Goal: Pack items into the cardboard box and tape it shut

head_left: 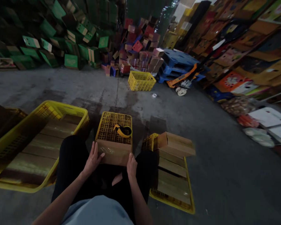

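A closed brown cardboard box [115, 153] lies between my hands, with shiny clear tape on its upper face. My left hand [92, 159] holds its left end, the thumb lying over the near edge. My right hand [131, 165] grips the right end. The box rests at the near side of a yellow lattice crate [112, 120], which serves as a work surface between my knees. On that crate lies a yellow and black tool with a curved body [123, 130], whose kind I cannot make out.
To my left, a large yellow crate [86, 117] holds several cardboard boxes. Another yellow crate [192, 200] at my right contains more, with one box [175, 143] slanted on top. Ahead stand a yellow basket [142, 82], blue pallets [178, 57] and an orange pallet jack [182, 78].
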`<action>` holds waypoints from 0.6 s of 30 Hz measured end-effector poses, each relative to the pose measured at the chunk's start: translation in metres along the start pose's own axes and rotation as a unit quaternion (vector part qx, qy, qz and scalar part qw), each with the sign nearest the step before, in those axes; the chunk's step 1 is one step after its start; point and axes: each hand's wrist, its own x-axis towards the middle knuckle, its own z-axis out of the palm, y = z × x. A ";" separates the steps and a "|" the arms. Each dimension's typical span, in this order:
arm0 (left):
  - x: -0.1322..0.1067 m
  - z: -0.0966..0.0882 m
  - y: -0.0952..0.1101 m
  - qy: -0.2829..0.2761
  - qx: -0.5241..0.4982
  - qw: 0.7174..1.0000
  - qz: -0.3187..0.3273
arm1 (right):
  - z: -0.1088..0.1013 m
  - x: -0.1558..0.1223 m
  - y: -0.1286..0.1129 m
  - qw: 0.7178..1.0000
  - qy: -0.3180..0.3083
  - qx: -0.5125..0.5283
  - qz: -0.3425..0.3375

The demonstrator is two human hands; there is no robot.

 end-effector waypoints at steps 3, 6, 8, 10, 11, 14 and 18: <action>0.005 0.005 0.000 0.018 -0.062 0.992 -0.105 | 0.002 -0.009 -0.009 1.000 -0.008 0.001 0.006; 0.012 0.003 0.003 0.000 -0.099 0.977 -0.191 | 0.004 -0.012 -0.016 0.999 -0.021 0.004 0.049; 0.016 -0.001 0.004 -0.015 -0.123 0.970 -0.208 | 0.004 -0.011 -0.017 0.996 -0.039 0.017 0.073; 0.017 -0.004 0.004 -0.020 -0.146 0.965 -0.218 | 0.004 -0.010 -0.013 0.995 -0.052 0.038 0.072; 0.017 -0.004 0.003 -0.020 -0.157 0.962 -0.223 | 0.003 -0.009 -0.010 0.995 -0.054 0.048 0.066; 0.015 -0.004 0.001 -0.016 -0.181 0.954 -0.237 | 0.000 -0.008 0.002 0.995 -0.056 0.058 0.057; 0.014 -0.002 -0.002 -0.009 -0.188 0.952 -0.240 | 0.000 -0.006 0.015 0.994 -0.062 0.057 0.073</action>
